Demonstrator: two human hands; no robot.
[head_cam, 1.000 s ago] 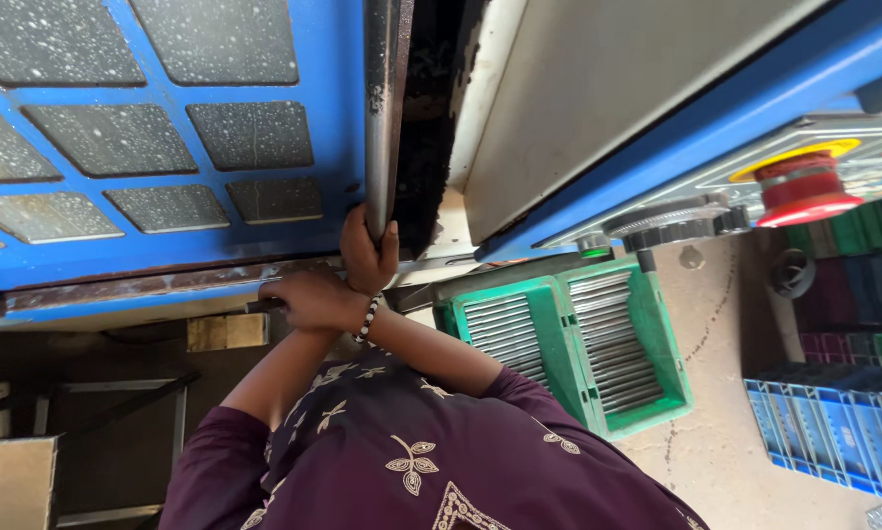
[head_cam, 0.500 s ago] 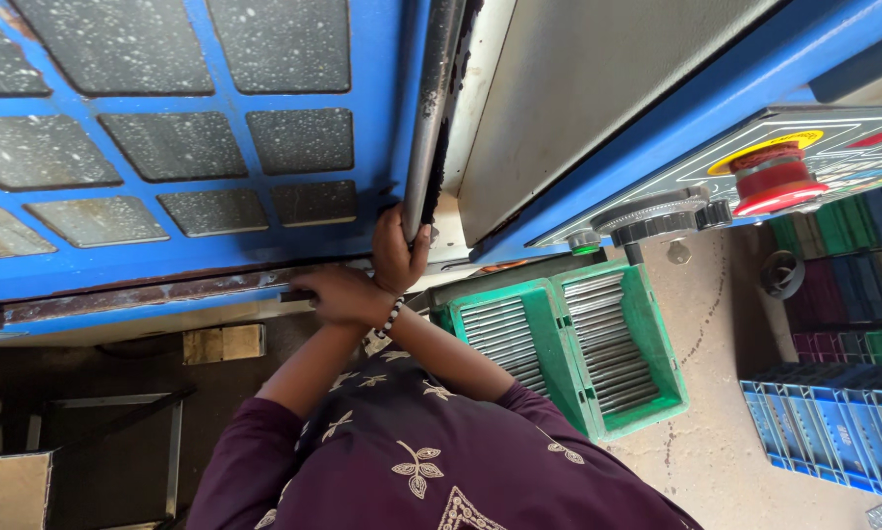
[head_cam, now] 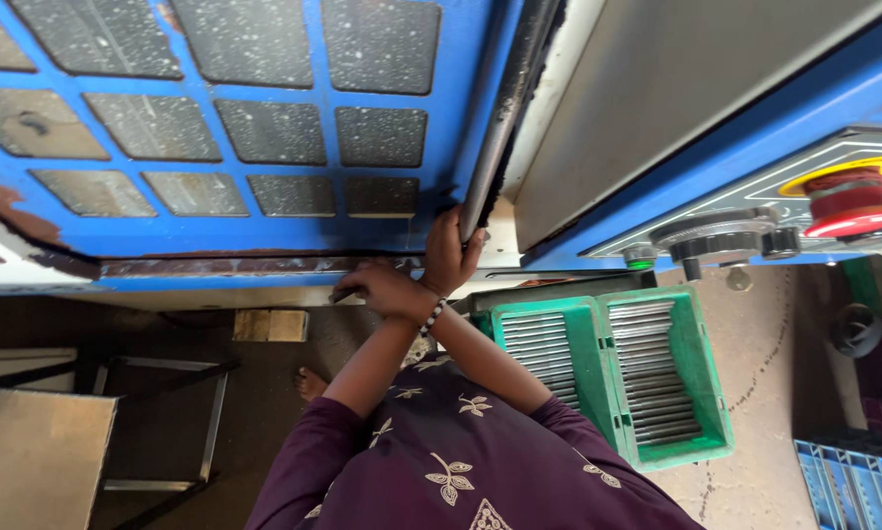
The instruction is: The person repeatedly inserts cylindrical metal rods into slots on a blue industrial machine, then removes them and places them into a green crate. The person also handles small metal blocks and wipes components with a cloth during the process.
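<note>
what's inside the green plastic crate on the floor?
The green plastic crate has two compartments, both packed with rows of slim grey metal rods lying side by side. Its near-left corner is hidden behind the person's purple sleeve; whatever lies beneath the rods is covered.

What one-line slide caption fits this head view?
Right hand grips the blue machine door edge, left hand on its lower rail, green crates below.

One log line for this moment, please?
left hand: gripping edge of blue door | right hand: on lower rail | green crate beside
</note>
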